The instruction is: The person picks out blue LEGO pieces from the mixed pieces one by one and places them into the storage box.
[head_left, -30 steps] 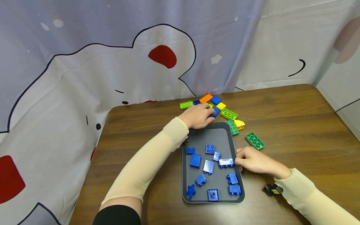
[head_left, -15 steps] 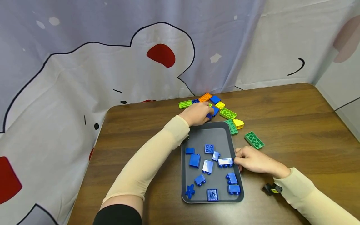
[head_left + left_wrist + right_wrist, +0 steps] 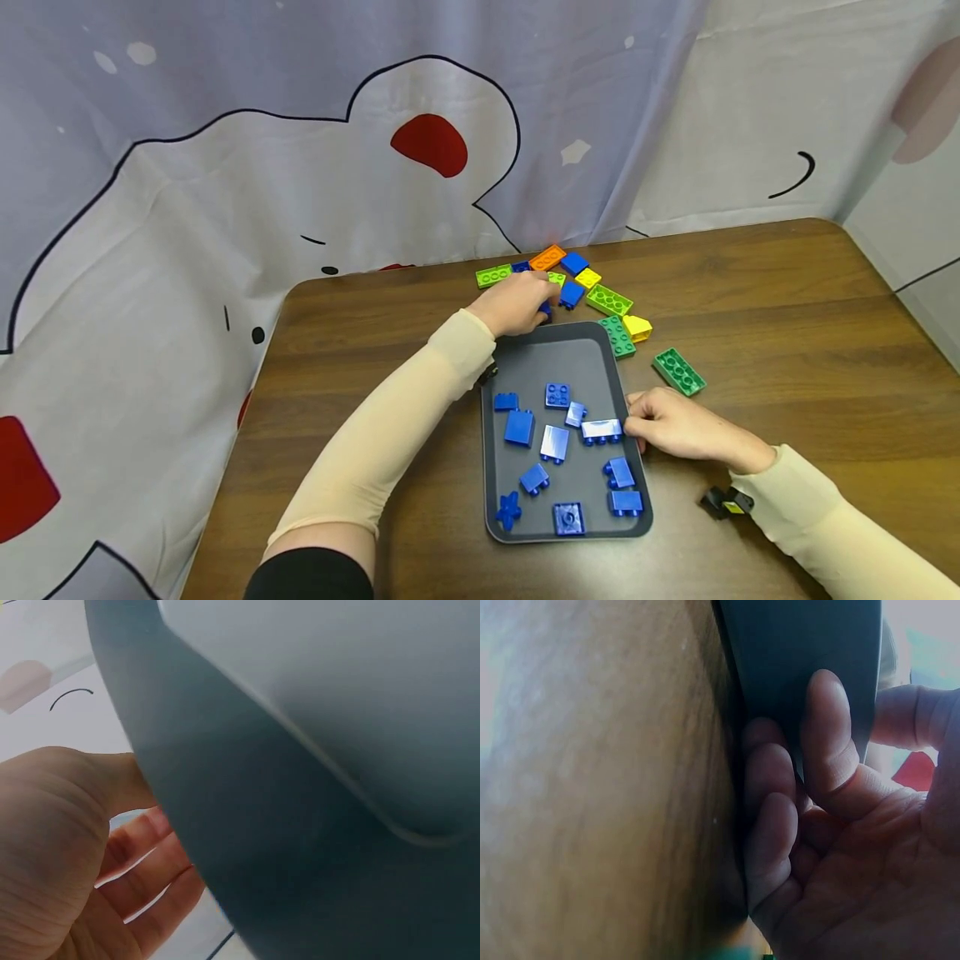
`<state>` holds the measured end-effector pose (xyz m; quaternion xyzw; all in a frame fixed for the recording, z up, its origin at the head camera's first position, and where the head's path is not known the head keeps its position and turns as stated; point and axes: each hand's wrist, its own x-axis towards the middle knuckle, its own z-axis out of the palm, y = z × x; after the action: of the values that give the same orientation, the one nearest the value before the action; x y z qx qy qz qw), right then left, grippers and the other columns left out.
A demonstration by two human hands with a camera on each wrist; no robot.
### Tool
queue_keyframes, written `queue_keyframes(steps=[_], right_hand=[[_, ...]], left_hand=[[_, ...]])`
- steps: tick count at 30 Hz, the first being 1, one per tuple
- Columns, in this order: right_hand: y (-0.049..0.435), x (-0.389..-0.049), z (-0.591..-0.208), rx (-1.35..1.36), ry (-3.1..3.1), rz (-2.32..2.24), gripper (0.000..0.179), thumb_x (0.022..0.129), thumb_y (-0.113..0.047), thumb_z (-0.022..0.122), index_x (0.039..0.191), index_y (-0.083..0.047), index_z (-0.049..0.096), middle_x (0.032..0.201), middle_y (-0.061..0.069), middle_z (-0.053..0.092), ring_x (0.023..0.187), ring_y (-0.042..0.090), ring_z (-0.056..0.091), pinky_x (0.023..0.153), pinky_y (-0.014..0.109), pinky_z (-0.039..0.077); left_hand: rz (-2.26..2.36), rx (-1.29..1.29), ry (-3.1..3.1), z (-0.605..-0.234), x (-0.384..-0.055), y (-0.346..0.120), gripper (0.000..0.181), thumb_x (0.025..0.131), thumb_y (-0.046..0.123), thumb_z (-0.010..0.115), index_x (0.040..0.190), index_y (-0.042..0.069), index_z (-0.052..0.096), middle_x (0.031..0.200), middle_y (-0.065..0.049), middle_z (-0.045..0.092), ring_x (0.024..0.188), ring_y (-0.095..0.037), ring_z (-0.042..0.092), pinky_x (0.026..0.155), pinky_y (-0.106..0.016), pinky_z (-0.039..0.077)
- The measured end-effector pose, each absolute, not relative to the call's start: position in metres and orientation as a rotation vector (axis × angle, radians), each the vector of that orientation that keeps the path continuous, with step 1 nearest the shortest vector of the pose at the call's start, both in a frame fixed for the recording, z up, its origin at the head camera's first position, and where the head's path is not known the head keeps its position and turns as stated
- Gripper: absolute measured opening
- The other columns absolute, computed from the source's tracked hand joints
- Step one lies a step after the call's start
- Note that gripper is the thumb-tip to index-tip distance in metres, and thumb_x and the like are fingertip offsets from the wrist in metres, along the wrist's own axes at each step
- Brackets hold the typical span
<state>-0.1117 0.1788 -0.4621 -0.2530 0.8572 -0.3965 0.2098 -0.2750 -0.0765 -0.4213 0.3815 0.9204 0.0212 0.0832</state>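
Just past the far rim of a dark grey tray, my left hand pinches a blue toy brick, mostly covered by the fingers. In the left wrist view the tray blocks the fingertips and the brick. My right hand grips the tray's right side; in the right wrist view its thumb lies over the rim and a finger presses the outer wall, the others curled below. Several blue bricks and a blue star-shaped piece lie spread in the tray.
Behind the tray lies a loose cluster: an orange brick, blue bricks, lime bricks, yellow pieces and a green brick. Another green brick lies beyond the right hand. A printed curtain hangs behind the wooden table.
My left hand has drawn slightly left with the blue brick, away from another blue brick now in plain view. The right hand stays on the tray's side.
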Motion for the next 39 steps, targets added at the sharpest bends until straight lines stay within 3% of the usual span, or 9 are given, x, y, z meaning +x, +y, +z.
queue_keyframes(steps=[11, 26, 39], right_hand=[[0.178, -0.112, -0.462, -0.714, 2.397, -1.091, 0.030, 0.090, -0.010, 0.061, 0.060, -0.013, 0.065, 0.073, -0.009, 0.052, 0.062, 0.002, 0.044, 0.053, 0.021, 0.035], [0.179, -0.113, -0.462, -0.711, 2.378, -1.095, 0.031, 0.091, -0.010, 0.061, 0.061, -0.012, 0.065, 0.074, -0.008, 0.052, 0.063, 0.003, 0.045, 0.054, 0.021, 0.035], [0.178, -0.112, -0.461, -0.686, 2.367, -1.088, 0.031, 0.092, -0.010, 0.060, 0.061, -0.011, 0.065, 0.075, -0.007, 0.052, 0.064, 0.005, 0.046, 0.054, 0.021, 0.036]], left_hand=[[0.157, 1.170, 2.824, -0.406, -0.263, -0.095, 0.030, 0.097, 0.024, 0.073, 0.125, 0.013, 0.072, 0.125, -0.004, 0.069, 0.109, -0.019, 0.067, 0.107, -0.034, 0.053], [0.305, 1.250, 2.931, -0.388, -0.219, -0.131, 0.030, 0.092, 0.025, 0.079, 0.118, 0.013, 0.071, 0.115, -0.003, 0.067, 0.093, -0.015, 0.065, 0.090, -0.029, 0.060], [0.387, 1.370, 2.897, -0.388, -0.180, -0.149, 0.024, 0.092, 0.024, 0.078, 0.112, 0.012, 0.072, 0.106, -0.002, 0.063, 0.083, -0.010, 0.060, 0.078, -0.021, 0.057]])
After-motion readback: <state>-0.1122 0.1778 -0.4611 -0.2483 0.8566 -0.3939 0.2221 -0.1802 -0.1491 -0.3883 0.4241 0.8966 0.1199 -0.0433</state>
